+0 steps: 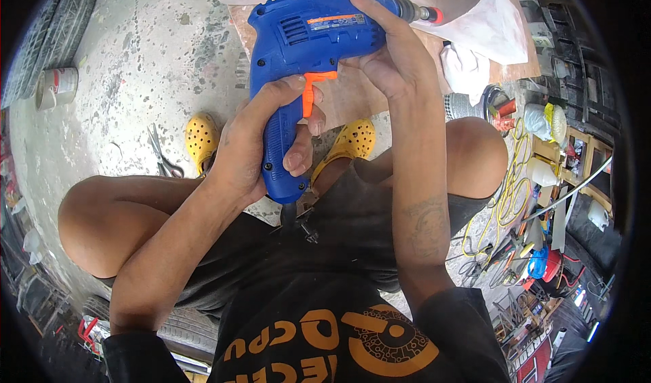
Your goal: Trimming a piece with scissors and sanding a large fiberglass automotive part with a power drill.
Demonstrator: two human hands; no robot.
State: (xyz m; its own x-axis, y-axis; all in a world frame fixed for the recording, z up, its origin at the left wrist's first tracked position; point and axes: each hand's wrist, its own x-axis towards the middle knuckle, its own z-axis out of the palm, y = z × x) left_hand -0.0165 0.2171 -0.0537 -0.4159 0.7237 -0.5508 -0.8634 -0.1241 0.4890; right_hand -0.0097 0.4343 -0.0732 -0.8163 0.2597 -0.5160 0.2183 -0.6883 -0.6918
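Note:
A blue electric drill [291, 50] is held up in front of me, its chuck [409, 10] pointing right and a red-tipped piece [432, 15] fitted in it. My left hand [247, 132] is wrapped round the handle, fingers close to the orange trigger [310, 92]; whether the trigger is pressed I cannot tell. Around the front of the drill body closes my right hand [388, 61], its thumb on top behind the chuck. Below the handle, a small chuck key [310, 235] hangs near the cord, over my dark shorts.
Beyond the drill, a white-coated piece [502, 27] rests on a brown board [359, 88], with a white cloth [464, 69] alongside. Scissors [163, 156] lie on the floor left of my yellow clogs [202, 139]. Tyres [57, 30] and a can [60, 88] stand far left; a yellow cord [508, 203] coils right.

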